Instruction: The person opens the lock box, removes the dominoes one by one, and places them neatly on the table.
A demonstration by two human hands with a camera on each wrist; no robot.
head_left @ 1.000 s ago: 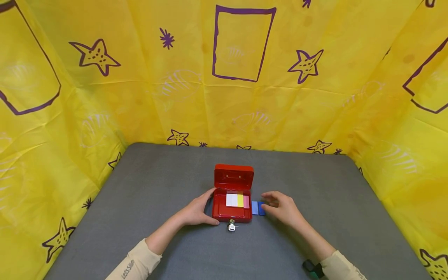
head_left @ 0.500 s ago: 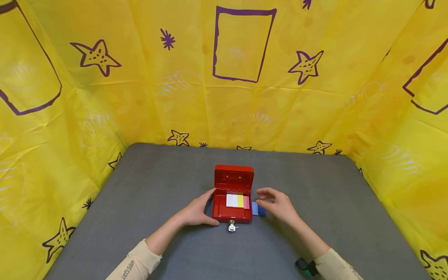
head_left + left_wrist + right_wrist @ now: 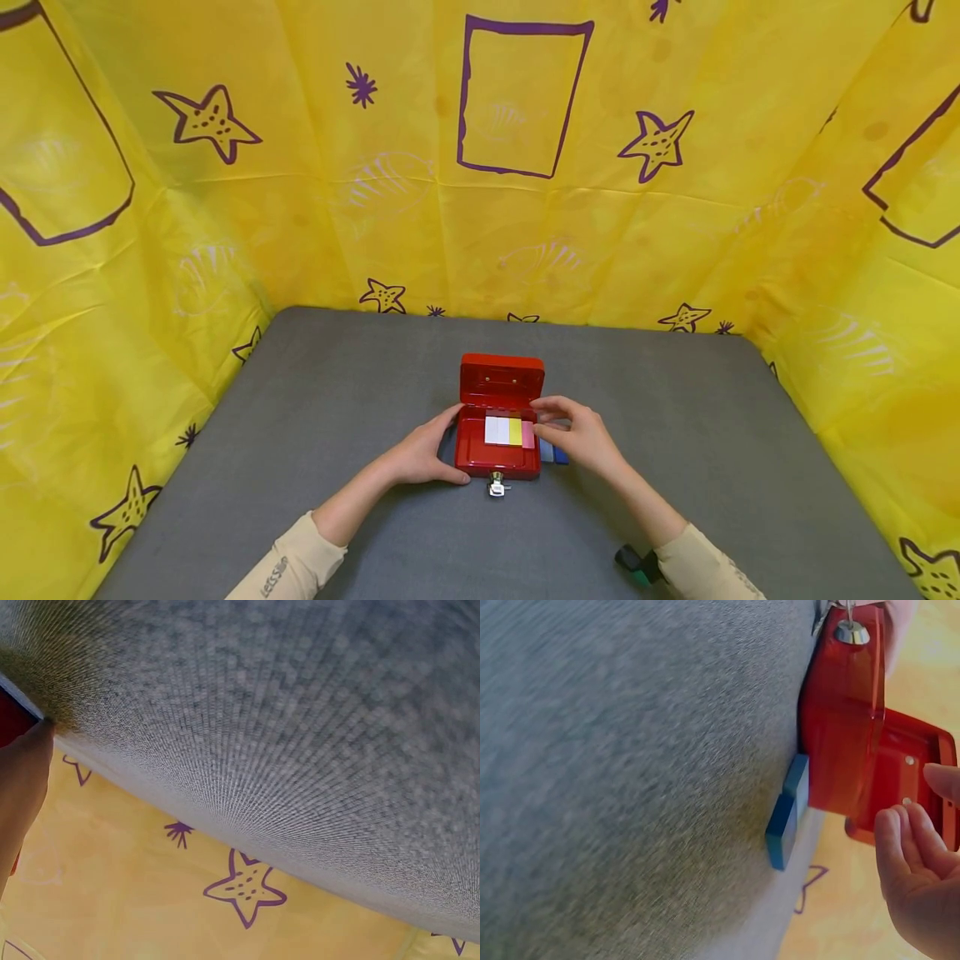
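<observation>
Red box [image 3: 517, 471]: your left hand [image 3: 425, 454] grips its side. Your right hand [image 3: 585, 433], thumb and fingers parted, hovers at its edge, blue blocks [image 3: 784, 817] below it.

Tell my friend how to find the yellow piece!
On the gray table, look for the open red box. Inside it, the yellow piece sits between the white pieces and the pink piece; it is the only yellow one in that row.

Place: draped booth [image 3: 847, 275] | yellow starfish-print cloth [image 3: 420, 242] on three sides | grey tabletop [image 3: 360, 358]
</observation>
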